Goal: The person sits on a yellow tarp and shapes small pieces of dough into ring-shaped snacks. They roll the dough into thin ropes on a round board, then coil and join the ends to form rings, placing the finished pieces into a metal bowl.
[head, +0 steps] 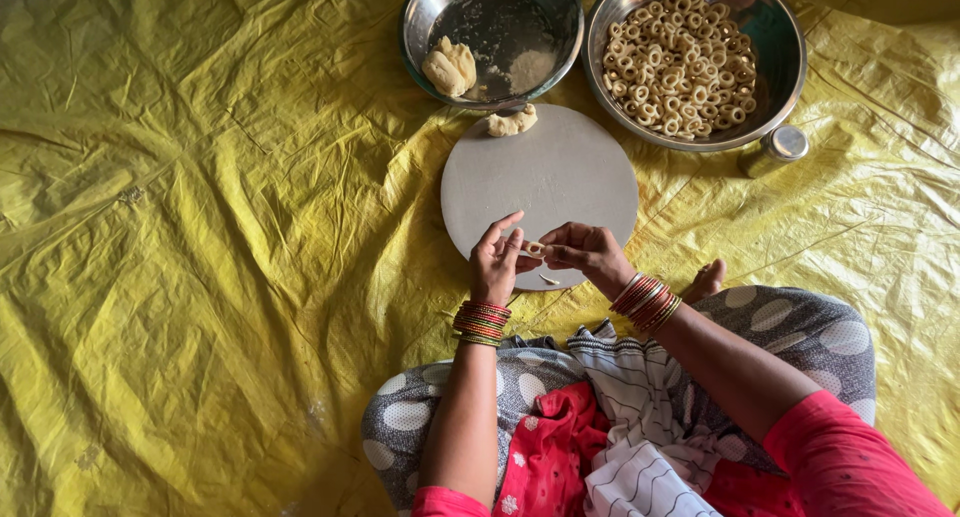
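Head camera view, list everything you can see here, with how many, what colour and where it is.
Round board: one, pale grey, on the sheet in front of the person.
Dough strip: one, cream, pinched between both hands over the board's near edge.
Dough scrap: one, cream, on the board below the hands.
Dough lump: one, cream, on the board's far edge.
Left bowl: one, steel, top centre, holding a dough piece.
Right bowl: one, steel, top right, holding many cream dough rings.
Small tin: one, steel, beside the right bowl.
Sheet: one, yellow, covering the ground.
Bangles: stacks on both wrists, red and gold.
Left hand: on the strip.
Right hand: on the strip.
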